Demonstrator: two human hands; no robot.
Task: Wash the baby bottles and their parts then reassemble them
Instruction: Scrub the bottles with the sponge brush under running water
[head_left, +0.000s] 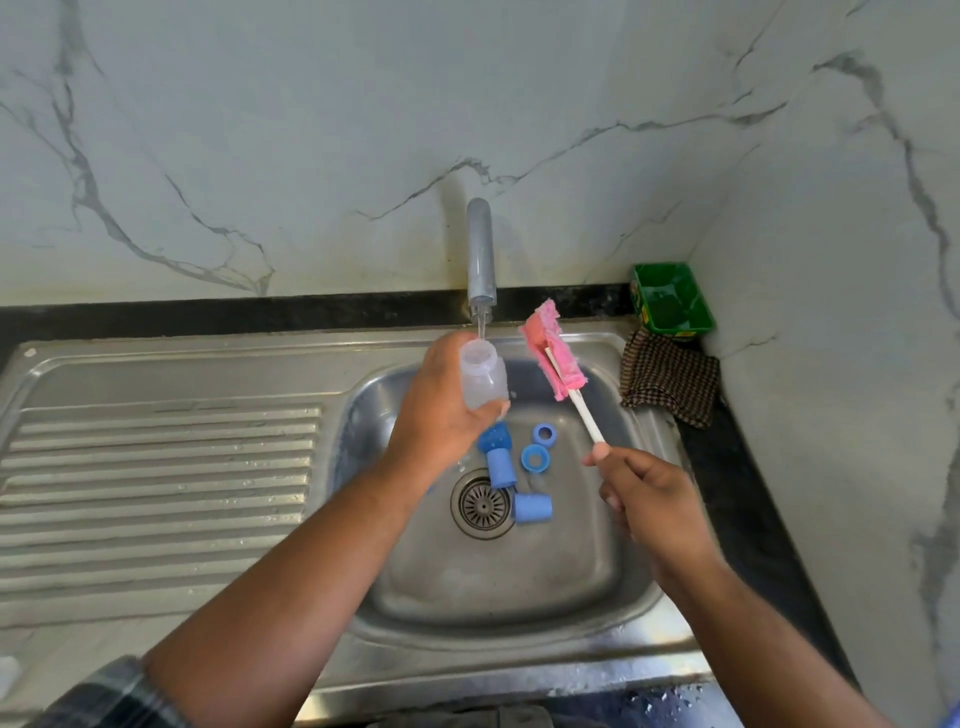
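A: Where is the bottle right now?

B: We hold the clear bottle upright in our left hand, fingers wrapped round its lower body. Its open mouth sits right under the tap, and a thin stream runs into it.

A: How full is it?

B: We cannot tell. The plastic is cloudy and our hand covers the lower part.

A: And the brush?

B: Our right hand has its fingers curled round the end of the white handle. It holds the pink sponge brush up just beside the bottle, apart from it and not inside.

A: So how far along are we?

B: Early, we judge. One bottle is under the water and nothing is put back together.

A: What lies in the sink?

B: Loose parts near the drain: two blue caps on their sides, two blue rings, and a darker blue piece partly behind our left hand. We see no second bottle body.

A: Are they washed?

B: We cannot say. They all have to be cleaned or rinsed, then fitted back on.

A: Any other container?

B: A green tub stands in the corner, behind a checked cloth. It looks bare inside, though it is dim.
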